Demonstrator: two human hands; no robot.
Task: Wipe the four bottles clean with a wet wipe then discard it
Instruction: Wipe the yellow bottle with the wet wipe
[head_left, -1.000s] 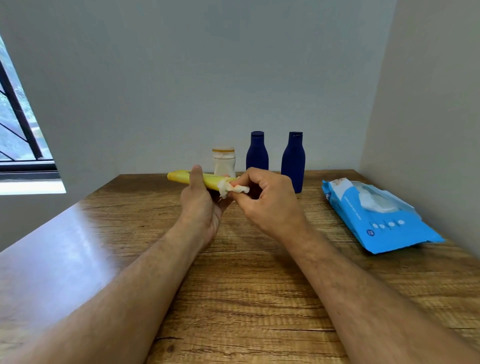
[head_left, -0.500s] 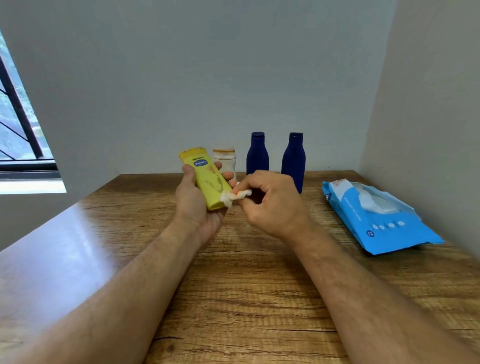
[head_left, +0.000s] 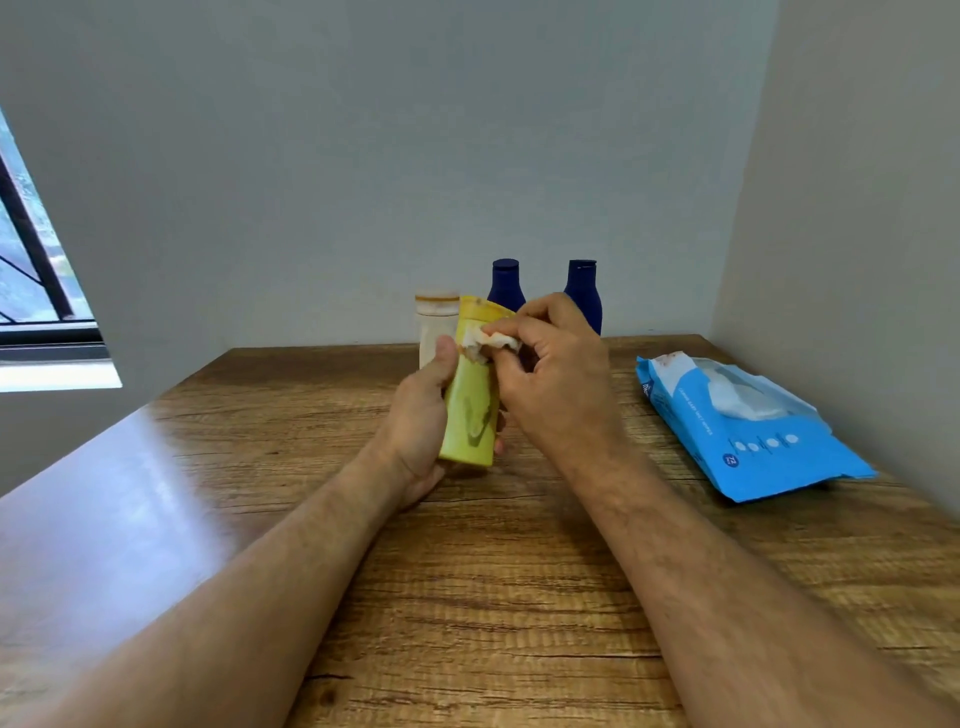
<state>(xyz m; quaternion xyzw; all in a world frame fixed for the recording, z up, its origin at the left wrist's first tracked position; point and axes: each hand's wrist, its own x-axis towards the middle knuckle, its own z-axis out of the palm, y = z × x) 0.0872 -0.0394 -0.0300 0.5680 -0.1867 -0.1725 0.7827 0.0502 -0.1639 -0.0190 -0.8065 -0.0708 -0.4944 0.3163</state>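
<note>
While the left hand (head_left: 421, 410) grips the yellow bottle (head_left: 470, 410) upright above the table (head_left: 519, 597), the right hand (head_left: 556, 384) pinches the wet wipe (head_left: 491, 340) against its upper part; half a second ago the wipe was at its lower end.

one camera only, worn on the person's head, looking forward and down over the wooden table (head_left: 519, 597) toward the back wall (head_left: 363, 156), both forearms close below it
</note>
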